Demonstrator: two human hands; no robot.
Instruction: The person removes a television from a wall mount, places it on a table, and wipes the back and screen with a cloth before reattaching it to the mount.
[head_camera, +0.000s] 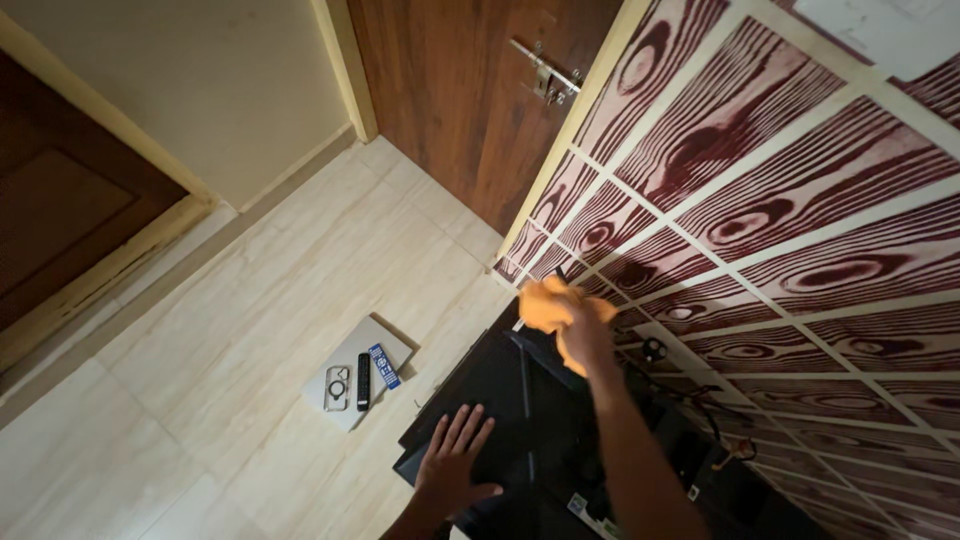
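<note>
the right hand (585, 340) is closed around an orange cloth (553, 303), pressing it at the top edge of the black television (500, 400). the left hand (455, 462) lies flat on the television's back, fingers spread. left of the television, a phone (337, 387) and two remotes (373, 372) lie on a grey laptop (350, 355).

Soft orange cloth (556, 304), matt black plastic television back (500, 400), glossy wood-grain wall panels (800, 200), smooth floor tiles (250, 330).
</note>
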